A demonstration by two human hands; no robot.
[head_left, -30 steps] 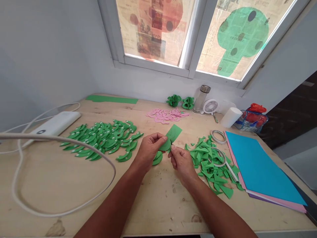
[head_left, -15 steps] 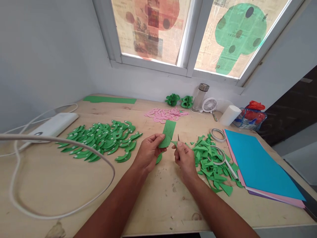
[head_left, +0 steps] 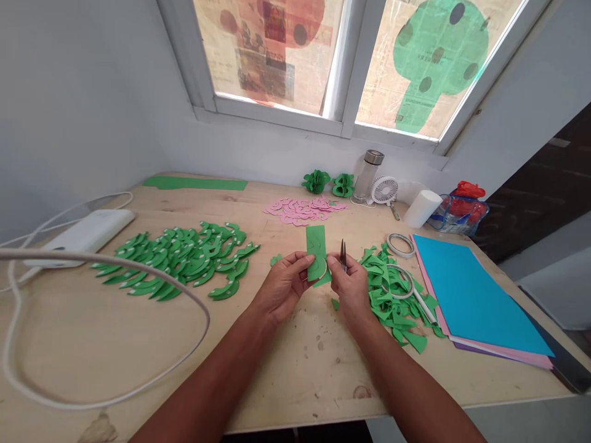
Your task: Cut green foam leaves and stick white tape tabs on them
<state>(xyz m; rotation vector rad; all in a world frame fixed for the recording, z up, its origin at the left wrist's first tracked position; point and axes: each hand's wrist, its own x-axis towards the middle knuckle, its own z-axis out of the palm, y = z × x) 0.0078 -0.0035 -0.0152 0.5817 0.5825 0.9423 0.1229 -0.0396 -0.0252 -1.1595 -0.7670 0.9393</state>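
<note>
A green paper strip (head_left: 316, 239) with curved pencil outlines and a rounded lower end is pinched in my left hand (head_left: 284, 284). In my right hand (head_left: 351, 288) are scissors (head_left: 343, 252), their dark blades pointing up and away; the handles are hidden in the palm. My right thumb and fingertips touch the strip's right lower edge. To the left lies a heap of curved green paper pieces (head_left: 184, 258) with whitish tabs. By my right hand is a pile of green paper scraps (head_left: 397, 307), with a tape roll (head_left: 401, 282) and a white pen (head_left: 423, 306) on it.
Farther back are pink paper cutouts (head_left: 302, 211), green paper balls (head_left: 316, 181), a glass bottle (head_left: 367, 175) and a small fan (head_left: 384, 190). Coloured sheets (head_left: 475, 295) are stacked right, near another tape roll (head_left: 401, 245). A white cable (head_left: 203, 320) loops on the left near a white power strip (head_left: 87, 234).
The strip has turned more upright, and my right hand has come to its edge. The scissor blades now point upward, apart from the paper. The view has shifted slightly.
</note>
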